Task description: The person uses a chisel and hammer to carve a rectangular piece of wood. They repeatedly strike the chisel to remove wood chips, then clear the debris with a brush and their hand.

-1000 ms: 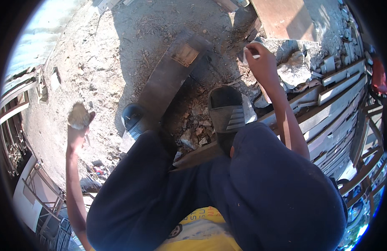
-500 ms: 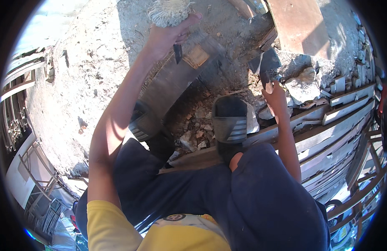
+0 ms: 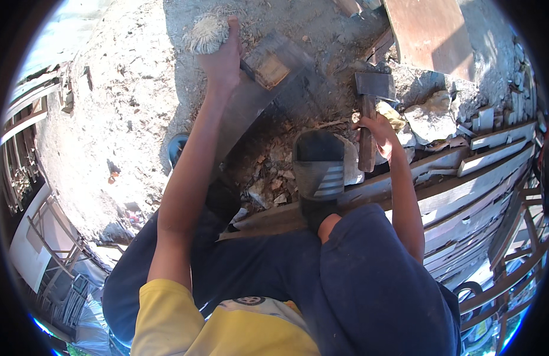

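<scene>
My left hand (image 3: 224, 65) is closed on a pale, round, fringed fibrous object (image 3: 206, 34) above the worn dark board (image 3: 247, 110). A dark strip shows by its fingers; I cannot make out whether they hold it too. The board has a lighter wooden patch (image 3: 270, 71). On the right, my right hand (image 3: 375, 127) grips the wooden handle of a dark, wide-headed tool (image 3: 375, 86), beside pale rubble and my right sandal (image 3: 319, 169).
A brown sheet panel (image 3: 428, 38) lies at the upper right, near pale rocks (image 3: 431, 118). Stacked weathered planks (image 3: 494, 142) run along the right. Broken stones (image 3: 271, 190) lie between my feet. A pile of wood strips (image 3: 19, 148) and a metal frame (image 3: 49, 237) are at the left.
My left hand swung up from the lower left to the board's top with the fibrous object. My right hand moved down and took the tool's handle, which now points more toward me.
</scene>
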Available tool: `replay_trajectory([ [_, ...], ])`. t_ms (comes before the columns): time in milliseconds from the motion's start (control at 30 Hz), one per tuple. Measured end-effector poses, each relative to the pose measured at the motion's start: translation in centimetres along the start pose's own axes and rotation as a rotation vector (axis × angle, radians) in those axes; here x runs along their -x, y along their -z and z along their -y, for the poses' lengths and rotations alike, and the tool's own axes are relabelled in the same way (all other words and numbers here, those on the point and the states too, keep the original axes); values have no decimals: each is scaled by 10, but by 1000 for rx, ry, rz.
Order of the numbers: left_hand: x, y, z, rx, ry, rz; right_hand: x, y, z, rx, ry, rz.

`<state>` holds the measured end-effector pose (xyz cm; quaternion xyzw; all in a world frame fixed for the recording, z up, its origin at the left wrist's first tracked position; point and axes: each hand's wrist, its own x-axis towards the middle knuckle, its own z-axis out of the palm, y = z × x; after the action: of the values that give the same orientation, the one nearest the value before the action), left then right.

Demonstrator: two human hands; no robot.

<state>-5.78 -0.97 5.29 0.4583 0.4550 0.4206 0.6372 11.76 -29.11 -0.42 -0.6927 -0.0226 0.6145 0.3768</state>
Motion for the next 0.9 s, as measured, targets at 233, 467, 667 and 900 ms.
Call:
replay_trajectory([
  [233,-5,10,30,-2,-308,-245,2,1,-17,-635,-15,194],
  [467,9,12,54,-705,-578,-383,5,-17,3,-711,-82,227],
  [667,2,20,81,-396,-581,-149,8,-13,10,-727,-78,193],
  [900,25,23,65,-460,-435,-82,23,-21,13,-393,-46,-38],
])
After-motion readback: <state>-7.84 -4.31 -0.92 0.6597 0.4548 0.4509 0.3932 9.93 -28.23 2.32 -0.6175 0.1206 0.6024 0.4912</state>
